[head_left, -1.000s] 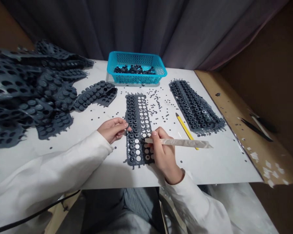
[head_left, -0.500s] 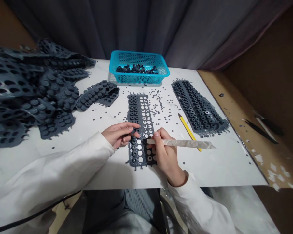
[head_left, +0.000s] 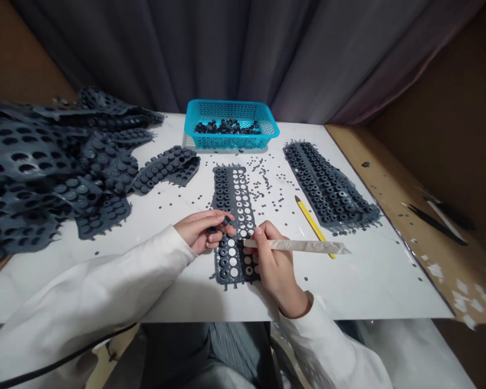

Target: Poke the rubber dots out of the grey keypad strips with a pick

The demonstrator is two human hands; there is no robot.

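A dark grey rubber strip (head_left: 231, 200) with rows of small rings and punched-out holes lies in front of me on the white table (head_left: 178, 286). My left hand (head_left: 204, 229) rests on the strip's left side, fingers pinched on a small dark rubber ring (head_left: 227, 220). My right hand (head_left: 273, 262) is closed round a paper-wrapped stick tool (head_left: 297, 246), whose tip touches the strip near its middle. The tool's long end points right.
A turquoise basket (head_left: 231, 124) of loose dark rings stands at the back. A second full strip (head_left: 330, 186) lies to the right, a yellow pencil (head_left: 312, 224) beside it. A heap of spent grey sheets (head_left: 52, 167) fills the left. Tiny dark discs are scattered around. Black tweezers (head_left: 435, 221) lie far right.
My left hand slid right onto the strip and pinched a small ring. The view tilted, so everything sits lower in the frame. My right hand and the tool barely moved.
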